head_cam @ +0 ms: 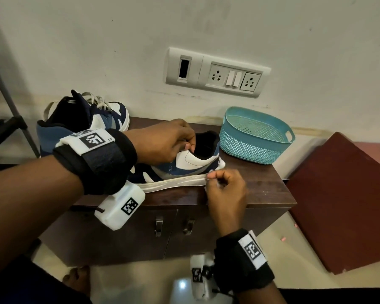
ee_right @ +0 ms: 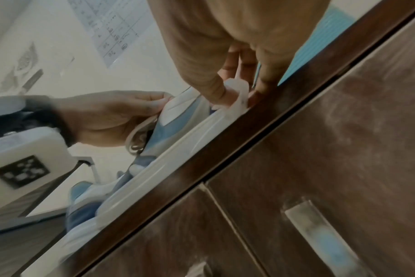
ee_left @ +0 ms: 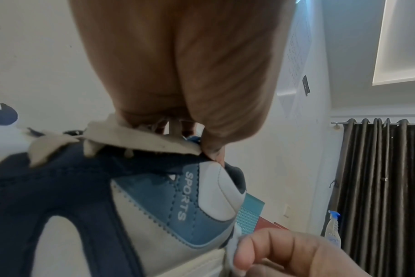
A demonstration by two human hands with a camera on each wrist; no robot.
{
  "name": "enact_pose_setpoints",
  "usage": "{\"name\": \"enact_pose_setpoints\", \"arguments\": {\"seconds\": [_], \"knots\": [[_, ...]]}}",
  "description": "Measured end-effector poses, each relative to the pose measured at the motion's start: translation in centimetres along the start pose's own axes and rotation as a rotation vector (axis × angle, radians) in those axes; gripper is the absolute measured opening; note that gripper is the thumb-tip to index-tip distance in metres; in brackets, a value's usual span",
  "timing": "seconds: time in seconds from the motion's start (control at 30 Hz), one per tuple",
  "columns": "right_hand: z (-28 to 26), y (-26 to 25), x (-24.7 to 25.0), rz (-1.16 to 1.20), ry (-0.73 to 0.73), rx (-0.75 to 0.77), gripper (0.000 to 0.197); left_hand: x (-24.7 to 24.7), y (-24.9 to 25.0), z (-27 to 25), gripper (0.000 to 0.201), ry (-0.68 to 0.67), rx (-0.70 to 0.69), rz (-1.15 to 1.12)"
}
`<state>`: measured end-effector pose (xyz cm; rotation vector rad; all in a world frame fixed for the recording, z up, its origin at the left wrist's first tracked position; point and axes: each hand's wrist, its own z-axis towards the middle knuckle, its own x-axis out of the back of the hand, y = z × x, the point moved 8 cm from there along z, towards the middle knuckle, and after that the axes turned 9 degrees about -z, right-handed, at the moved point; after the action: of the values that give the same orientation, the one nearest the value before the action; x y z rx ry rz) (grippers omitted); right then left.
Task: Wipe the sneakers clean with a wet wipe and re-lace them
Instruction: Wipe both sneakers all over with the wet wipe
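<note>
A blue, navy and white sneaker [head_cam: 184, 165] lies along the front of the dark wooden cabinet [head_cam: 261, 189], heel toward the right. My left hand [head_cam: 169, 143] grips its upper at the collar, fingers curled over the laces [ee_left: 140, 138]. My right hand [head_cam: 224, 189] pinches a white wet wipe [ee_right: 237, 93] against the white sole [head_cam: 173, 184] at the heel end. The word SPORTS [ee_left: 185, 195] shows on the blue side panel. The second sneaker [head_cam: 81, 119], laced, stands at the back left of the cabinet.
A teal perforated plastic basket [head_cam: 257, 137] sits at the cabinet's back right, close to the sneaker's heel. A switch and socket plate [head_cam: 215, 72] is on the wall behind. A dark red surface [head_cam: 342, 198] stands to the right, lower than the cabinet.
</note>
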<state>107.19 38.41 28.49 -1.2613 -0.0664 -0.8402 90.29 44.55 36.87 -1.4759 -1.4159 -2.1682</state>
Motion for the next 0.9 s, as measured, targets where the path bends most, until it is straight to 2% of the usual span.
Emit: {"name": "enact_pose_setpoints", "arguments": {"seconds": [0.1,0.27,0.4,0.47,0.53,0.57,0.63,0.7,0.8,0.9], "knots": [[-1.0,-0.5,-0.8,0.030,-0.115,0.043,0.028,0.0,0.2,-0.1,0.016,-0.003,0.006,0.012],[-0.1,-0.1,0.3,0.061,0.056,-0.023,0.031,0.9,0.4,-1.0,0.017,0.026,0.011,-0.046],[-3.4,-2.9,-3.0,0.153,-0.168,0.131,0.028,3.4,-0.8,-3.2,0.032,0.105,0.123,-0.212],[-3.2,-2.7,-2.5,0.179,-0.053,0.143,0.028,4.4,-2.1,-4.6,0.037,0.111,0.176,-0.216],[-2.5,-1.0,-1.2,0.200,0.128,0.031,0.028,4.5,-3.7,-6.1,0.042,0.070,0.239,-0.185],[-2.5,-0.3,-1.3,0.209,0.166,-0.024,0.027,4.2,-4.6,-7.1,0.045,0.039,0.280,-0.160],[-2.8,0.1,-1.9,0.196,0.160,-0.062,0.023,3.4,-6.0,-8.6,0.053,-0.020,0.327,-0.078],[-3.7,-0.8,-3.1,0.182,0.122,-0.047,0.019,2.9,-6.8,-9.8,0.074,-0.046,0.343,0.003],[-5.9,-3.5,-5.6,0.174,0.052,0.052,0.019,2.6,-7.2,-10.4,0.102,-0.045,0.344,0.056],[-8.4,-7.5,-7.8,0.076,-0.042,0.332,0.026,2.5,-7.4,-10.4,0.111,-0.040,0.345,0.124]]}}
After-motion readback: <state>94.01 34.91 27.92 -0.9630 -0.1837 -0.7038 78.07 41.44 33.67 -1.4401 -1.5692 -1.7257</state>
